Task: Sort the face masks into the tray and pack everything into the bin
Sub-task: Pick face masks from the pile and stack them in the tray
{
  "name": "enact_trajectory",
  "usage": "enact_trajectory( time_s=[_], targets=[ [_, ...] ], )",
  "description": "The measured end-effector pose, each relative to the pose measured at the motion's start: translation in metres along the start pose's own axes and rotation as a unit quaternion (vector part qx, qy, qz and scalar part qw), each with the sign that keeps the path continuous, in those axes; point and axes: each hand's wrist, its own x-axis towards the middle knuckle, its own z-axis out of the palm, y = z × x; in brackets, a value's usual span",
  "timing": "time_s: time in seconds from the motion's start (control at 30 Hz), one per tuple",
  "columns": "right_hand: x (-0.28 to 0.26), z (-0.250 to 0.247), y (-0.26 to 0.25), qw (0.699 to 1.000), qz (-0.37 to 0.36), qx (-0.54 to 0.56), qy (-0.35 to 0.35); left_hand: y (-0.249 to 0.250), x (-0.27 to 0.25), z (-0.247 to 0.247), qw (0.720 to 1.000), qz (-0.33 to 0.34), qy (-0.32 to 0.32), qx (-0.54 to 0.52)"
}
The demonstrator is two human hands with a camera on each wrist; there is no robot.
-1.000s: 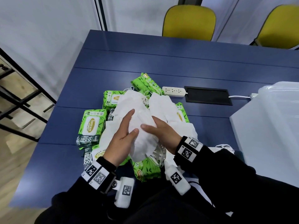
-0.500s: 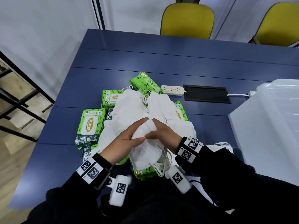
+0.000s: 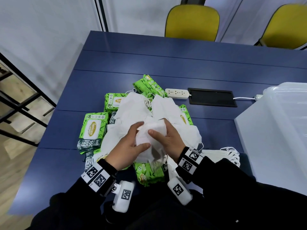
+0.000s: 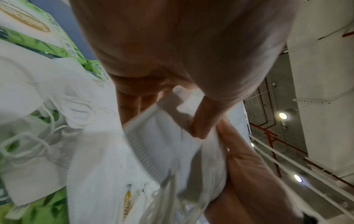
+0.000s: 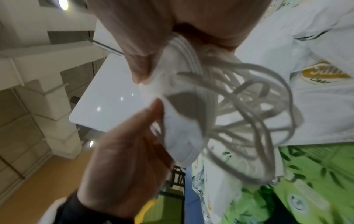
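Note:
A thin stack of white face masks (image 3: 149,136) is held just above the heap, with both hands gripping it. My left hand (image 3: 142,136) holds its left side, thumb on top. My right hand (image 3: 159,128) pinches the right side, thumb over the upper face. In the left wrist view the left thumb (image 4: 201,121) presses the ribbed edge of the masks (image 4: 159,144). The right wrist view shows the tangled ear loops (image 5: 249,106) hanging from the held masks (image 5: 180,121). Loose white masks (image 3: 132,110) lie below. A translucent bin (image 3: 285,97) stands at the right.
Several green wet-wipe packs (image 3: 93,128) lie under and around the mask heap. Another bunch of masks (image 3: 229,155) lies near my right sleeve. A white flat lid or tray (image 3: 269,146) fronts the bin. A power strip (image 3: 177,93) and black cable hatch (image 3: 212,97) lie behind.
My left hand turned from lying flat on the masks to gripping them. Both hands drew the stack together and moved it slightly away from me.

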Motion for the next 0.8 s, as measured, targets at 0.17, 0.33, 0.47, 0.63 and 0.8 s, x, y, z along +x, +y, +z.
enact_trajectory(
  time_s=[0.17,0.33,0.47,0.63,0.8],
  targets=[
    [0.007,-0.01,-0.014,0.983,0.082,0.145,-0.071,-0.008,-0.005,0.001,0.985,-0.042,-0.026,-0.164],
    [0.008,-0.014,-0.016,0.973,0.107,0.159,-0.132,-0.01,-0.007,0.007,0.942,-0.097,-0.093,-0.307],
    [0.014,-0.006,-0.009,0.96,0.14,0.239,-0.05,-0.007,-0.008,0.013,0.972,-0.075,-0.085,-0.206],
    [0.02,-0.01,0.004,0.927,0.23,0.291,0.062,-0.002,-0.014,-0.009,0.987,-0.056,-0.148,-0.016],
    [0.018,-0.009,0.007,0.918,0.292,0.261,0.058,-0.004,-0.019,-0.006,0.979,-0.031,-0.194,0.049]
  ],
)
